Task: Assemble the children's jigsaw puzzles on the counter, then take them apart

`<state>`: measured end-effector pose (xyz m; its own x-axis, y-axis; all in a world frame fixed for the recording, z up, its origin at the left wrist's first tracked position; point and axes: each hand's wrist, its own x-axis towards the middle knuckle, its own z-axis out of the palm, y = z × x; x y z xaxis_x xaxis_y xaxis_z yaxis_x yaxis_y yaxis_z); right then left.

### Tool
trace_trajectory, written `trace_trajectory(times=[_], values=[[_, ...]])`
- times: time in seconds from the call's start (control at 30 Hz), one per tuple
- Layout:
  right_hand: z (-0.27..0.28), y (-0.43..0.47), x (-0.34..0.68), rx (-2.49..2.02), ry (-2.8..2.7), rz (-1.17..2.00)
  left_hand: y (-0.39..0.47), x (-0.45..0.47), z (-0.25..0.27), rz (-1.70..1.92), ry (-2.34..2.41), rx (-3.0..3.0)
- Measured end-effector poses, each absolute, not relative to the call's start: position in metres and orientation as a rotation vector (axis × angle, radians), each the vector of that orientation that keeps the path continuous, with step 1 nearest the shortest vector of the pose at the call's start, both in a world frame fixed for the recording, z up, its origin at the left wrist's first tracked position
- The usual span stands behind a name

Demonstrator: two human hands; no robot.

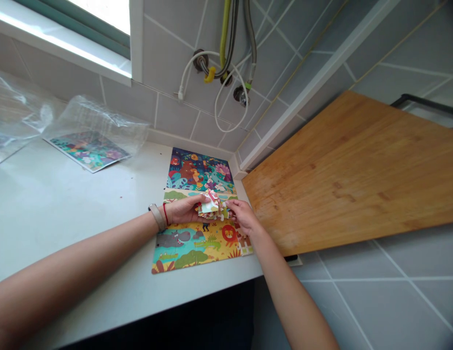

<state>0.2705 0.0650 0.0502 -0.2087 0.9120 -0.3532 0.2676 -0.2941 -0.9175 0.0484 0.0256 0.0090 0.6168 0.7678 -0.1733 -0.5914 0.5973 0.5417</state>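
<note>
A stack of puzzle pieces (210, 205) rests in my left hand (184, 209), whose fingers and thumb close around it. My right hand (243, 214) pinches at the right side of that stack, with a puzzle piece (225, 212) at its fingertips. Both hands hover over a bright animal jigsaw puzzle (191, 240) showing a hippo, crocodiles and a lion. Behind it, touching or nearly so, lies a dark forest puzzle (200, 170) with rabbits and a bear. The hands and stack hide the middle of the animal puzzle.
A wooden board (357, 184) leans at the right, close beside the puzzles. On the white counter (83, 209), a picture card (89, 150) lies partly under a clear plastic bag (105, 119). Hoses and a white cable (231, 129) hang along the tiled wall.
</note>
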Motion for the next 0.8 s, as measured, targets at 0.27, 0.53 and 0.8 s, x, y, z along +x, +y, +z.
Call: trace_trajectory(times=[0.27,0.53,0.8], values=[[0.065,0.064,0.305,-1.368,-1.321,1.585,0.027,0.047,0.011,0.83,0.393,0.429],[0.035,0.091,0.344,-1.542,-1.465,1.281,0.026,0.048,0.013,0.845,0.421,0.403],[0.007,0.105,0.348,-1.52,-1.665,1.198,0.027,0.048,0.013,0.837,0.437,0.411]])
